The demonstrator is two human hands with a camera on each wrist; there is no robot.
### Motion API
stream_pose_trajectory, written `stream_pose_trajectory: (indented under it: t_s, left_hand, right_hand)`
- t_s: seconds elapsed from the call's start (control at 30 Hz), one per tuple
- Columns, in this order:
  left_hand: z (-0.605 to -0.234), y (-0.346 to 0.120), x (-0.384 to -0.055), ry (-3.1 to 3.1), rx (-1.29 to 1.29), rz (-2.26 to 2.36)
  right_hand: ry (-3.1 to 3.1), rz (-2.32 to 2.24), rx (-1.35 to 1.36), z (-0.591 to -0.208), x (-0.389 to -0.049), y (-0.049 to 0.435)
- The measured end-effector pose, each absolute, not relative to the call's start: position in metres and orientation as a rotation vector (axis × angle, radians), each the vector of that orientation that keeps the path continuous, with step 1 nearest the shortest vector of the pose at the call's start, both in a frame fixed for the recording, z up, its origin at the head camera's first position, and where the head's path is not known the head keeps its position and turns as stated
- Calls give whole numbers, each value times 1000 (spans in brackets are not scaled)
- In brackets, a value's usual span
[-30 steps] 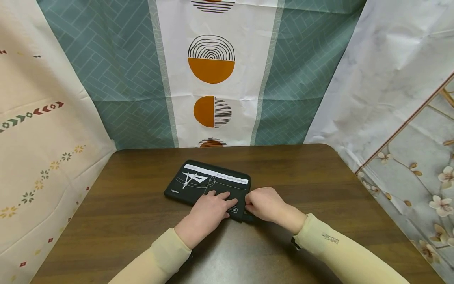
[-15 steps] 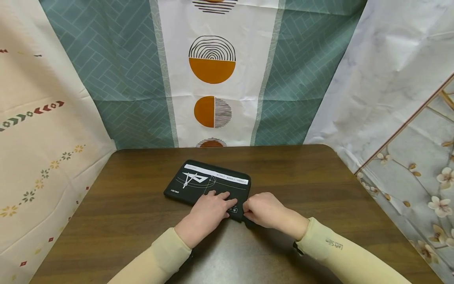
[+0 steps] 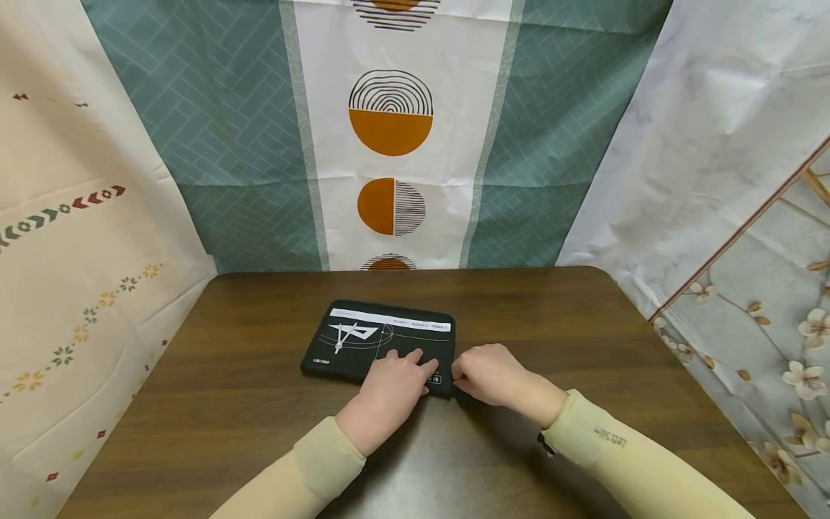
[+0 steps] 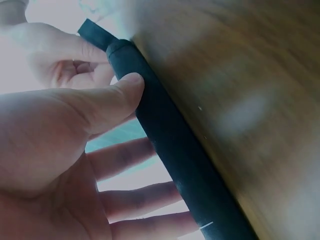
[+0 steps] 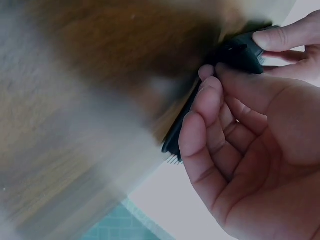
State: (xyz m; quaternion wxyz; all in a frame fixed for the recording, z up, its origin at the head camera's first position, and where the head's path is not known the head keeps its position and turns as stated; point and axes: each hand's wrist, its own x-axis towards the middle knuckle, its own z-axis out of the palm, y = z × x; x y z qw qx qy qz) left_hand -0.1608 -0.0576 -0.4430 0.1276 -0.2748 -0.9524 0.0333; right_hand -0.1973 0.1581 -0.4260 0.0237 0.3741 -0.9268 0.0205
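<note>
A flat black case lies on the wooden table, printed in white with a compass and a set square. My left hand rests on its near right part, fingers spread straight on top; in the left wrist view the thumb presses the case's narrow side. At the right end, the curled fingers of my right hand pinch the case near its corner. What exactly lies between those fingertips is hidden. A short black tab sticks out there, beside the right hand.
Brown tabletop surrounds the case on all sides. A teal and white patterned cloth hangs behind the table. Other printed cloths hang at the left and right.
The case has turned slightly counterclockwise, its right near corner rising in the view. My left hand has shifted a little right with it. The right hand first dipped, then moved up slightly.
</note>
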Motion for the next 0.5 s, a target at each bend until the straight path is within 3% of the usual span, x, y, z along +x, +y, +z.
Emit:
stream_pose_trajectory:
  t_s: [0.5]
  left_hand:
    - [-445, -39, -156, -2792, -643, 146]
  right_hand:
    - [-2946, 83, 1036, -424, -207, 162]
